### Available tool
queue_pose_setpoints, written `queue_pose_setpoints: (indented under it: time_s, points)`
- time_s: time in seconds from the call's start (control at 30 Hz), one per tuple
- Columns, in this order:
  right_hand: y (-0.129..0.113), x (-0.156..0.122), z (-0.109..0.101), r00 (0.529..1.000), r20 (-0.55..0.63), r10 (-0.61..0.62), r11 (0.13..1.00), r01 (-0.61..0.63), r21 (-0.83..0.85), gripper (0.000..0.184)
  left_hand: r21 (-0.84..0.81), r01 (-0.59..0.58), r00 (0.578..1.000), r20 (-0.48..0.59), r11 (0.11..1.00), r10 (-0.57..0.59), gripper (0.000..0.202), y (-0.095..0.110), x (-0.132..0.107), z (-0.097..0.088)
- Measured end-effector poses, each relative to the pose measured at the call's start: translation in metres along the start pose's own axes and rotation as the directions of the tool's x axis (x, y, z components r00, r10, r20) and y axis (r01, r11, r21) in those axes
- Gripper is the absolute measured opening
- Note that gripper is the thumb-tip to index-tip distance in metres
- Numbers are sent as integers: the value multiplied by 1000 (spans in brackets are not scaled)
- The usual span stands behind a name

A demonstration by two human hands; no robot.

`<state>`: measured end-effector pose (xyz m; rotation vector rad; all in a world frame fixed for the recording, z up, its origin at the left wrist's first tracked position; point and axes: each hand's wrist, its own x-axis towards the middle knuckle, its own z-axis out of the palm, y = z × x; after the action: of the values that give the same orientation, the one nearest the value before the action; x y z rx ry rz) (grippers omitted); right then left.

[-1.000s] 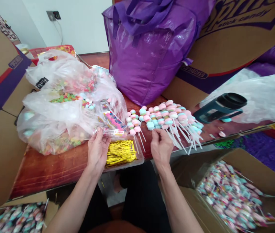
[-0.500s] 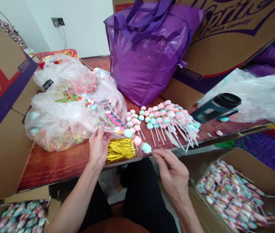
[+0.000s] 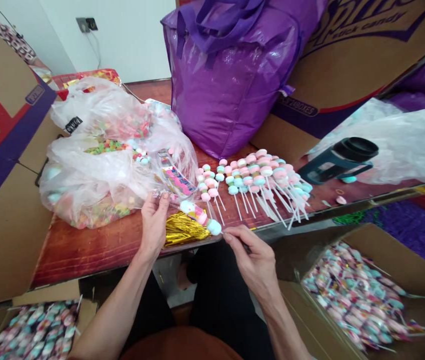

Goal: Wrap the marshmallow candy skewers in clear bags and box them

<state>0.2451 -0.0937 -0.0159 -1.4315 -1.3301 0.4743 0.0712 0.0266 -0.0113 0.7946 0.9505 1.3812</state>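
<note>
My left hand (image 3: 154, 224) is closed, thumb against fingers, on the edge of a clear printed candy wrapper (image 3: 174, 198). In my right hand (image 3: 253, 256) the fingertips pinch the white stick of a marshmallow candy stick (image 3: 213, 227) with pink and pale blue pieces. The candy's far end lies inside the wrapper's mouth, while the blue piece nearest my right hand looks uncovered. Below it, gold twist ties (image 3: 182, 229) fill a clear tray at the table edge. Behind stand several unwrapped candy sticks (image 3: 261, 172) in a pile, beside a stack of printed wrappers (image 3: 178, 179).
Plastic bags of gummies and marshmallows (image 3: 96, 175) lie at left. A purple bag (image 3: 231, 80) stands at the back, with a dark tumbler (image 3: 332, 162) at right. Cardboard boxes of wrapped candy sit low at right (image 3: 358, 300) and left (image 3: 36, 330).
My right hand has moved left, pushing the candy stick farther into the wrapper. My left hand keeps hold of the wrapper in about the same place.
</note>
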Motion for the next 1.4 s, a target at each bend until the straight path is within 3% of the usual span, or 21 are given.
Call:
queue_pose_setpoints:
  time_s: [0.23,0.43,0.57,0.7,0.83,0.97,1.2,1.4]
  points:
    - [0,0,4,1000,28,11,999,-10,-51,12,-16,197,980,11,980,-197,45,6,-5,1]
    - [1,-3,12,998,63,2,996,4,-90,15,-39,258,963,86,965,-254,45,1,-15,7]
    - [-2,-6,14,981,113,157,987,-153,-45,20,-115,289,955,104,950,-278,43,-4,-14,7]
    - [-3,-8,20,919,144,368,924,-378,55,24,-118,286,954,128,951,-271,39,-8,-16,7]
    - [-2,-8,25,866,191,462,852,-493,174,31,-110,285,952,150,952,-267,36,-8,-18,8]
    - [-2,-9,23,840,231,491,815,-536,221,32,-135,288,954,129,948,-272,39,-4,-15,6]
    - [-14,-7,26,858,158,489,833,-513,206,32,-131,278,956,133,952,-261,40,-4,-18,9]
    - [-19,-4,41,824,228,518,764,-566,310,34,-55,374,907,232,926,-352,40,-1,-27,10]
